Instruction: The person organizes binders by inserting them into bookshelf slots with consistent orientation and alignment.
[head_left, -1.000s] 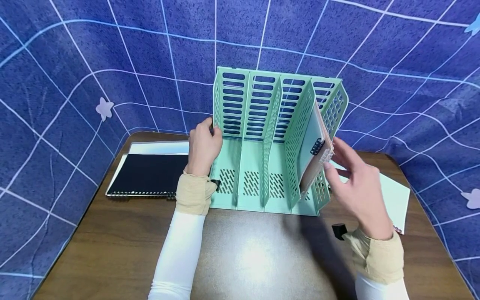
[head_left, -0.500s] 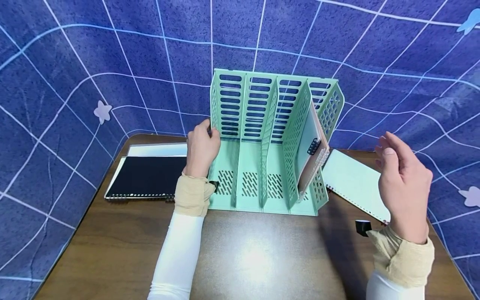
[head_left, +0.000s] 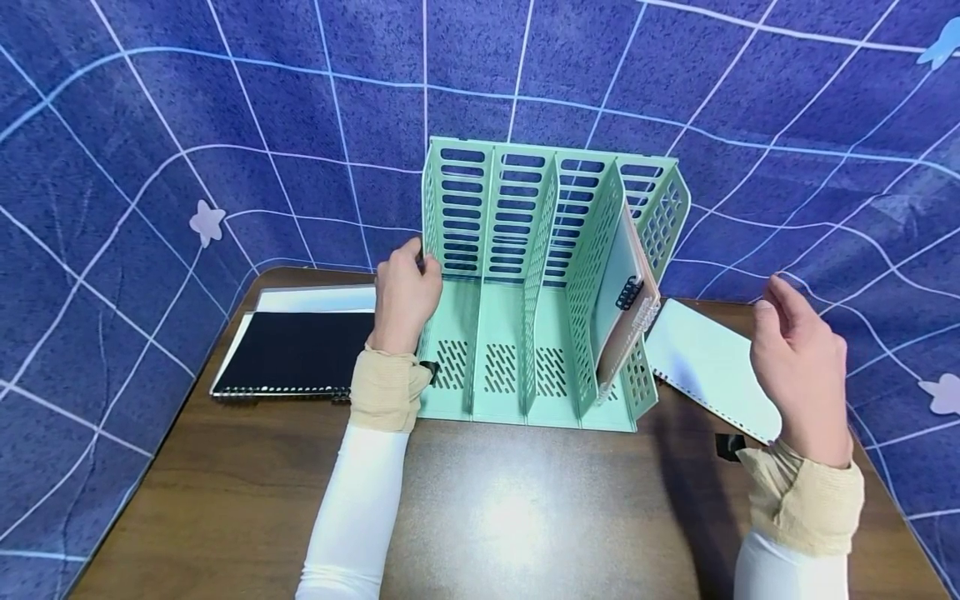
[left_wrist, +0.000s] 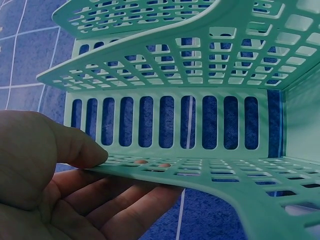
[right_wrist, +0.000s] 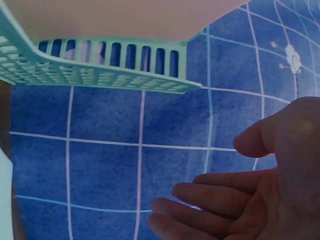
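Note:
A mint-green file organizer (head_left: 501,312) with several upright slots stands on the table. My left hand (head_left: 407,300) grips its left side panel; in the left wrist view the thumb lies on the inner face and the fingers (left_wrist: 125,207) behind the panel. Two spiral notebooks stand in the rightmost slot: a pale blue one (head_left: 617,279) with black rings, and a pinkish one (head_left: 633,312) with clear rings. My right hand (head_left: 802,375) hovers above a pale green spiral notebook (head_left: 701,358), which lies right of the organizer. Its fingers are relaxed and hold nothing, as the right wrist view shows.
Left of the organizer lies a stack with a black spiral notebook (head_left: 300,350) on top and a pale blue-white one (head_left: 315,297) behind. A blue cloth (head_left: 315,150) with white lines hangs behind the brown table (head_left: 480,500).
My right hand has left the notebooks in the rightmost slot and moved right, then dipped slightly over the pale green notebook. The left hand keeps its grip on the organizer.

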